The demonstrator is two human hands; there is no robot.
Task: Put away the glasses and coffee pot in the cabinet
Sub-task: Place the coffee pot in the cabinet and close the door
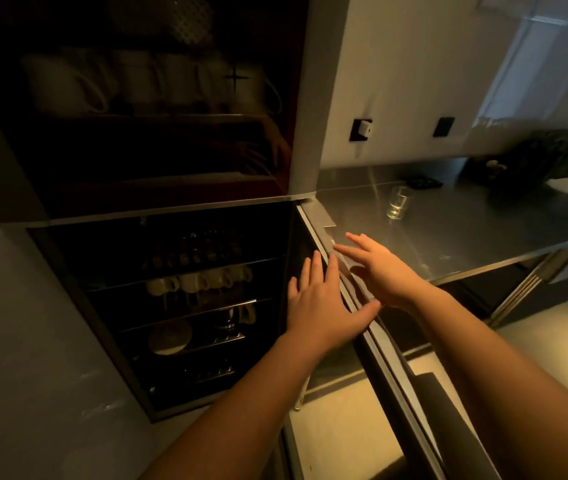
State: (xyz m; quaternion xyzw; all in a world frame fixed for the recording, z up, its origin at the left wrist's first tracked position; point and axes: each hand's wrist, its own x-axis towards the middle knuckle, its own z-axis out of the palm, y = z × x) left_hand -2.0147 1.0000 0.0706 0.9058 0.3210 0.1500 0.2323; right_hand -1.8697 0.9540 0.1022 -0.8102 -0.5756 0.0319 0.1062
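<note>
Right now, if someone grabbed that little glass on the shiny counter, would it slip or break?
The glass looks clear and thin, so it would probably break if dropped. It stands upright on the smooth metal counter, so a push would likely slide it easily. It is small, so probably light. Both hands are empty.

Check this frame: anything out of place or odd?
One glass stands alone on the steel counter, outside the open cabinet. Both hands, left hand and right hand, are open at the door edge, holding nothing. No spill or damage shows.
</note>
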